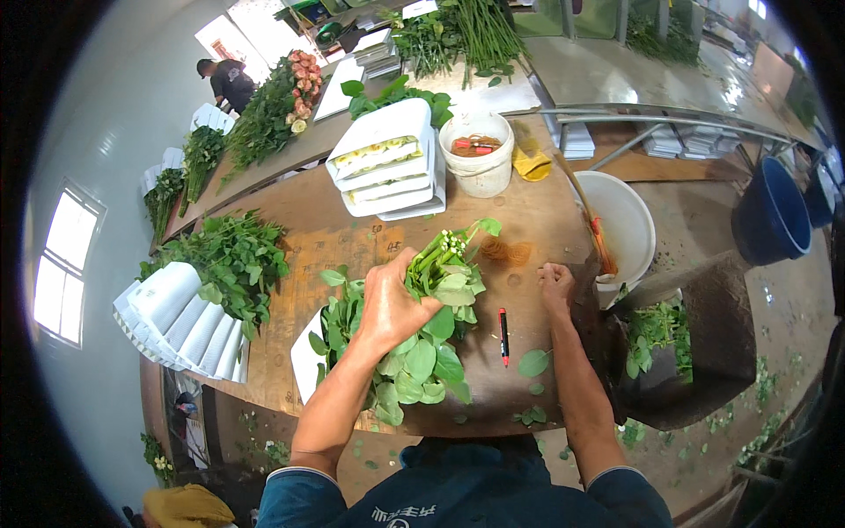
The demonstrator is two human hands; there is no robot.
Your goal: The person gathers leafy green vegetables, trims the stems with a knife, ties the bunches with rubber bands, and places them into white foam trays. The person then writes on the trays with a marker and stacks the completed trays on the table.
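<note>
My left hand [393,307] grips a bunch of leafy green flower stems [436,264] near their cut ends, which point away from me. The bunch's leaves spread over the wooden table, and a white wrapper [307,353] shows at its left. My right hand [556,285] is at the table's right edge with its fingers curled; whether it holds anything small cannot be told. Between the hands lie a pile of brown rubber bands [505,251] and a red and black marker pen [504,336]. Loose leaves [533,362] lie nearer me.
Ahead stand stacked white-wrapped flower bundles [383,158] and a white bucket [477,178] of rubber bands. Wrapped bunches [178,297] lie at left. A large white tub [634,211], a dark bin [719,343] and a blue bucket [769,211] stand at right. Another person [230,82] works at far left.
</note>
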